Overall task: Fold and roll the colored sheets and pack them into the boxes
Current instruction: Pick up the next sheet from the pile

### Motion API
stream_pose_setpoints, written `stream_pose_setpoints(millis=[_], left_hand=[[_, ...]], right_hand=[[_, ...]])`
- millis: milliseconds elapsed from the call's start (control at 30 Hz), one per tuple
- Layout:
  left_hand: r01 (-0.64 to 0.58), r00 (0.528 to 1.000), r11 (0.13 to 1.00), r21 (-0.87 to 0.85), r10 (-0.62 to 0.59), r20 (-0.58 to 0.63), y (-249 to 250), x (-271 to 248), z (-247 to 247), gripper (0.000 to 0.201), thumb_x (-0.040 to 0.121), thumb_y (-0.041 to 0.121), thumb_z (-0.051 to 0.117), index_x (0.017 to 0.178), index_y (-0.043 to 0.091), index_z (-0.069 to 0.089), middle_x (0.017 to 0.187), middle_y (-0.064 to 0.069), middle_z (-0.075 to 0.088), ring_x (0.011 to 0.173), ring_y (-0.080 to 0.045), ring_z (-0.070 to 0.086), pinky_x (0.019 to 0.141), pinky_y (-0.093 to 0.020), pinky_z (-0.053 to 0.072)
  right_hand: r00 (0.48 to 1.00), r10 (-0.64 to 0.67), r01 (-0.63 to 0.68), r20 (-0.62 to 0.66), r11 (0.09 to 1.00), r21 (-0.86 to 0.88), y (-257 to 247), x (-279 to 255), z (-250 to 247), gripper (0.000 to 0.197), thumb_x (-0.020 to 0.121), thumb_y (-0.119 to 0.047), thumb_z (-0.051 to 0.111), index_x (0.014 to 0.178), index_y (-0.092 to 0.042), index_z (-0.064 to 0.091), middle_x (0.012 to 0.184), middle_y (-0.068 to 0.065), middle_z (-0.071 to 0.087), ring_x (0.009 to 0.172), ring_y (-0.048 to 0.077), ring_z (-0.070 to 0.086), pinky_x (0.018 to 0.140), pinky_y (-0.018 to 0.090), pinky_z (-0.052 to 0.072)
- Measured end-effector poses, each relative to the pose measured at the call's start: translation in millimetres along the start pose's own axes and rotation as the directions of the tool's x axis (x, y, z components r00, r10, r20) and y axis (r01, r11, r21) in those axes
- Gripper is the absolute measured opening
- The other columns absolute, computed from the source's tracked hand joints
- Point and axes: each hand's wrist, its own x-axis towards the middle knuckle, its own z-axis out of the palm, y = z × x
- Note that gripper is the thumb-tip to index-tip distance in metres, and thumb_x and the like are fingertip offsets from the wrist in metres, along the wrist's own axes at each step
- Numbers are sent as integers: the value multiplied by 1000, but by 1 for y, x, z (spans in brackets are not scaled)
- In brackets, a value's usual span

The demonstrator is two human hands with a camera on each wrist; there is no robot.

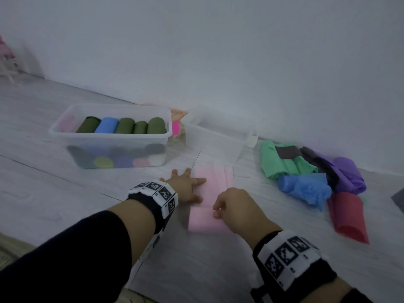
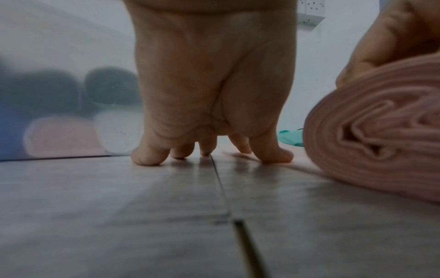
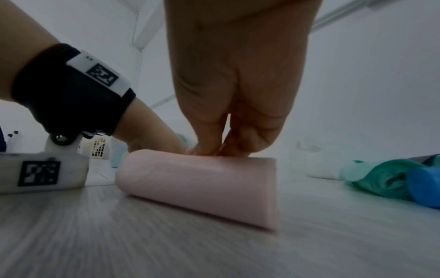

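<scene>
A pale pink sheet lies on the floor, and its near end is wound into a roll. My right hand sits on top of that roll with its fingers curled over it. My left hand lies flat with fingers spread, partly on the floor and partly on the sheet's left edge. In the left wrist view the left fingertips press the floor beside the roll's spiral end. A clear box at the left holds several rolled sheets. An empty clear box stands beyond the pink sheet.
A heap of loose sheets lies at the right by the wall: green, blue, purple and red. A bright pink roll sits between the two boxes. The white wall runs close behind everything.
</scene>
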Motion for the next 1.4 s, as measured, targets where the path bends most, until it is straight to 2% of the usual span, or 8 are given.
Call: stream_pose_setpoints(millis=[100,200,433,633,800,967,1133,1400], left_hand=[[2,1000,1000,-2,-2,7,0,-1,-1,68,88,56,50,143,55,11,159,3,-11,143,-40,-10,108,-70,7],[8,1000,1000,2,-8,9,1,-2,-2,60,94,52,41,146,50,10,159,3,-10,143,-40,-8,107,-70,8],[6,1000,1000,30,-7,12,2,-3,-3,58,95,52,38,145,51,8,159,2,-11,143,-40,-6,106,-70,11],[2,1000,999,46,-2,18,4,-2,0,61,90,55,44,140,60,9,159,1,-12,142,-43,-10,103,-72,7],[7,1000,998,56,-8,10,4,-2,1,60,90,57,43,140,61,8,159,1,-12,142,-43,-10,104,-72,8],[8,1000,999,45,-9,22,4,-5,0,62,91,58,43,141,59,7,159,0,-14,142,-42,-11,106,-71,6],[17,1000,999,34,-18,20,7,-9,-2,61,93,56,40,143,55,6,159,0,-15,143,-41,-12,107,-70,5],[-4,1000,998,57,2,26,10,-21,-8,48,101,40,27,143,56,10,159,-2,-14,142,-43,-11,108,-70,7]], right_hand=[[997,-27,26,70,1000,17,-2,-5,1,25,79,-39,71,87,-16,72,84,-1,59,83,17,56,66,25,42],[983,-89,128,159,959,-253,-1,-9,1,57,74,-53,70,121,-22,61,112,1,52,104,21,45,82,30,36],[969,-69,57,239,997,53,11,-12,-20,50,74,-31,77,120,-32,59,103,-9,53,95,12,50,88,27,41],[935,-6,-3,353,1000,24,8,-1,-25,44,83,-33,69,122,-28,51,112,-1,54,93,14,48,80,25,35],[960,33,39,280,968,-247,-3,5,-16,37,92,-38,55,127,-27,53,128,3,51,118,23,45,101,39,35],[999,-19,22,26,992,-125,-8,2,-3,25,89,-23,60,115,-22,60,113,2,55,106,20,53,79,24,35],[990,-58,83,126,976,-202,-5,-3,-2,54,76,-43,72,124,-22,60,117,1,56,109,21,50,88,30,40],[980,-46,25,194,994,110,17,1,-18,36,76,-29,75,109,-31,61,94,-13,55,86,6,49,71,20,36]])
